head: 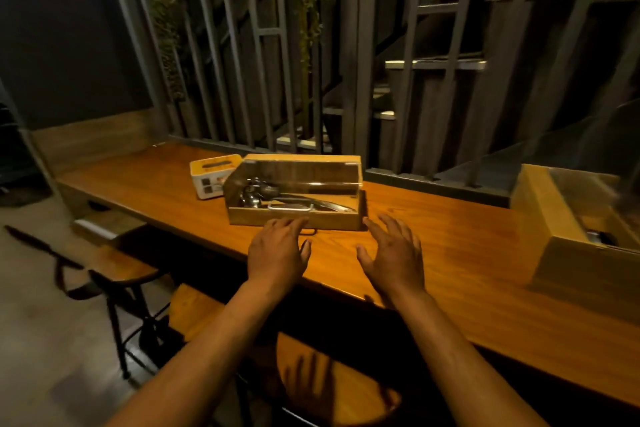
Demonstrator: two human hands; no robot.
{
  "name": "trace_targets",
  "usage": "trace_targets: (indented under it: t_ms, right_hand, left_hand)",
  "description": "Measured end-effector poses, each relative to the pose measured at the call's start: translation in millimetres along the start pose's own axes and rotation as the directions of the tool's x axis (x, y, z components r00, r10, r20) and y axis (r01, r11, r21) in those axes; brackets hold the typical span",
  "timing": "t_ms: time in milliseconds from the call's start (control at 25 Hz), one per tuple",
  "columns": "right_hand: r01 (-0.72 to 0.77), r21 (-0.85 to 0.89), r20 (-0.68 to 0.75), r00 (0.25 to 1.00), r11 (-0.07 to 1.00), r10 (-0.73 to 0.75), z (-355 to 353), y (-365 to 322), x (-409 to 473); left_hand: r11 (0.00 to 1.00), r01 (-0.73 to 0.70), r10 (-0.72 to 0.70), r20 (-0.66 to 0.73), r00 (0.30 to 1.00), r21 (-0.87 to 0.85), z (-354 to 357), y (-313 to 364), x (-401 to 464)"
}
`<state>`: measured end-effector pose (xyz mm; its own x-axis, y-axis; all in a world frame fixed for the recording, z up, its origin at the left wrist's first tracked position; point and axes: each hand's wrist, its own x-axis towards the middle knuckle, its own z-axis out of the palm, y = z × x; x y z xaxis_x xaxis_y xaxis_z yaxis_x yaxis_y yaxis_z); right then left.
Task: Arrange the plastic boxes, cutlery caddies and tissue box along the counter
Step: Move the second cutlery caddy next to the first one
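Observation:
A wooden cutlery caddy (294, 218) with a clear plastic lid sits on the long wooden counter (450, 239), with spoons visible inside. Just behind its left end stands a white and yellow tissue box (211, 177). My left hand (278, 250) hovers open just in front of the caddy's front wall, fingertips almost at it. Open as well, my right hand (393, 253) reaches toward the caddy's right front corner. Neither hand holds anything. A second wooden caddy (568, 218) with a clear lid stands blurred at the right edge.
A metal slatted railing (381, 80) with hanging plants runs along the counter's far side. Wooden-seated stools (117, 267) stand below the near edge. A low wooden ledge closes off the counter's left end.

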<state>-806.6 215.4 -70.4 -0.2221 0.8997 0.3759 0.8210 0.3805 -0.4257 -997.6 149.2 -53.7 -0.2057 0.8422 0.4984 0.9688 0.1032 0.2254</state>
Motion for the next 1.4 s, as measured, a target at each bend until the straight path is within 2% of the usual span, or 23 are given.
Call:
trace_targets:
  t_ms: [200,360,520,680,800,920,1000,1080,1160,1200,1280,1320,1400]
  right_hand:
    - [0.101,0.046,0.046,0.994,0.994,-0.103,39,-45,57]
    - [0.153,0.077,0.148,0.975,0.985,-0.163,70,-72,109]
    - [0.194,0.011,0.231,0.954,0.981,-0.191,103,-84,145]
    - [0.188,-0.087,0.090,0.980,0.978,-0.180,127,-73,147]
    - [0.078,0.003,-0.028,0.997,0.997,-0.078,137,-69,155]
    - [-0.063,-0.004,-0.122,0.991,0.998,0.062,138,-70,167]
    - [-0.189,0.094,-0.137,0.970,0.977,0.201,128,-81,177]
    - [-0.294,0.185,-0.102,0.943,0.938,0.316,126,-113,179]
    - [-0.253,0.214,-0.023,0.964,0.944,0.264,132,-159,170]
    - [-0.212,0.171,0.052,0.977,0.962,0.206,138,-183,165]
    - [-0.164,-0.021,0.218,0.962,0.986,0.164,151,-217,162]
    - [-0.161,-0.099,0.250,0.951,0.982,0.182,156,-224,162]
    - [-0.172,-0.129,0.254,0.946,0.977,0.200,155,-221,161]
  left_hand:
    - [0.994,0.108,-0.108,-0.032,0.994,0.016,-3,-51,34]
    - [0.982,0.189,-0.189,-0.037,0.981,0.012,1,-82,62]
    - [0.968,0.252,-0.252,-0.010,0.968,0.007,12,-117,99]
    - [0.951,0.308,-0.307,0.023,0.951,-0.034,26,-161,147]
    - [0.935,0.322,-0.314,0.075,0.946,-0.149,46,-194,187]
    - [0.908,0.332,-0.290,0.187,0.939,-0.258,63,-201,194]
    - [0.902,0.326,-0.292,0.158,0.943,-0.284,63,-202,181]
    - [0.902,0.303,-0.282,0.113,0.953,-0.309,57,-214,167]
    - [0.870,0.323,-0.319,0.076,0.945,-0.373,49,-233,172]
    - [0.853,0.345,-0.348,0.066,0.935,-0.392,50,-247,183]
    - [0.831,0.397,-0.358,0.172,0.918,-0.390,53,-269,207]
    - [0.818,0.402,-0.309,0.275,0.910,-0.412,58,-276,216]
    - [0.748,0.388,-0.172,0.408,0.897,-0.538,65,-276,219]
